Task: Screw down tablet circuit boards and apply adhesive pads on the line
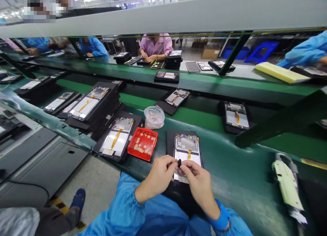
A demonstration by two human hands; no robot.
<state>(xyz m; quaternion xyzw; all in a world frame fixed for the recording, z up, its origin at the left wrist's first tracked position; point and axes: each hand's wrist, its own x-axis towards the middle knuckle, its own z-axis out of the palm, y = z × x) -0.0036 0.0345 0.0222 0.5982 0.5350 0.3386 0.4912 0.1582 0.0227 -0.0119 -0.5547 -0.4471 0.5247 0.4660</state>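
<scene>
Both of my hands meet above the lower part of an open tablet unit (187,144), which lies on a black tray with its circuit board at the top and an orange ribbon on white battery cells. My left hand (161,171) pinches a small black part (179,163) from the left. From the right, my right hand (198,181) has thumb and finger closed on the same part. A red bin (142,144) with small beige pieces stands left of the unit. Behind the bin sits a clear plastic bag (154,117) of tiny parts.
Stacked trays with open tablets (89,103) stand at the left, another tablet (117,137) beside the bin. More units lie on the green conveyor (204,116). A pale green tool (288,185) lies at right. Co-workers sit across the line; a person's foot (78,198) shows lower left.
</scene>
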